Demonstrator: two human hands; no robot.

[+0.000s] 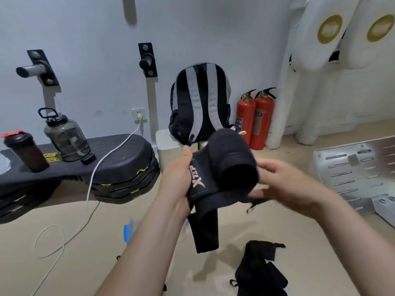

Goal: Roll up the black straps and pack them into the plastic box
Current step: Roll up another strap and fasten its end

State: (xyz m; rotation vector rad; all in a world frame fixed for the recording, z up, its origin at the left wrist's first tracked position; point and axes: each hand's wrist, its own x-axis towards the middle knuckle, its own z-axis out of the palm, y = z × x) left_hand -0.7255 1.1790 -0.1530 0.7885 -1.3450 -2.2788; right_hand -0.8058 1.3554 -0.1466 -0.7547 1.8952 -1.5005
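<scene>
Strap in hand: black strap point(224, 167) mid-air at frame centre, half rolled, tail hanging toward 6 o'clock.
Left hand point(177, 184): fingers clamped on its logo end.
Right hand point(284, 184): fingers curled on the roll (blurred).
Tip: keep tension, edges aligned.
Texture: soft woven fabric, limp.
Others: second strap point(260, 272) on the floor, 5 o'clock.
Box: unseen.
</scene>
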